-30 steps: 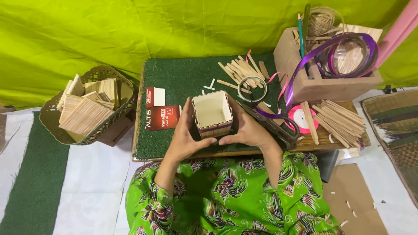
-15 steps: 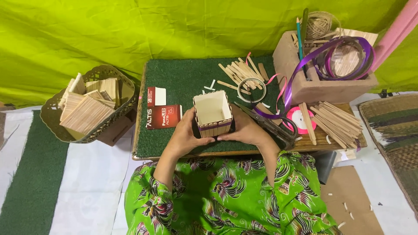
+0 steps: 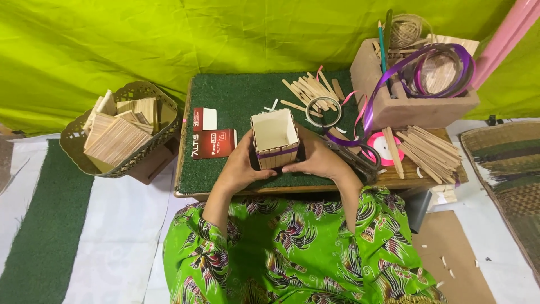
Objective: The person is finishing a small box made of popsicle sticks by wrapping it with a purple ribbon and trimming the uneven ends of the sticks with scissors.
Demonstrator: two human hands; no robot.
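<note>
Both hands grip a small square stick box (image 3: 274, 138) with a purple band round its lower wall, sitting near the front edge of the green mat on the desk (image 3: 236, 98). Left hand (image 3: 243, 164) wraps the box's left side, fingers closed on the front wall; right hand (image 3: 318, 159) presses the right side, fingers closed against it. Open mat room behind the box up to the far edge; little room in front, the desk rim is just below the hands. Just left of the box: a flat red rectangular packet (image 3: 214, 144) with white lettering, and a smaller red-and-white card (image 3: 204, 119) touching it above. Right of the box: loose sticks (image 3: 310, 90), a tape ring (image 3: 323, 111), scissors (image 3: 353, 157), a pink ribbon roll (image 3: 382, 147), a stick pile (image 3: 427, 149) near the right edge. Back right, a brown crate (image 3: 405, 104) with purple ribbon (image 3: 444, 70) and twine (image 3: 406, 29). Off the desk at left, a basket (image 3: 121, 135) of stick panels.
</note>
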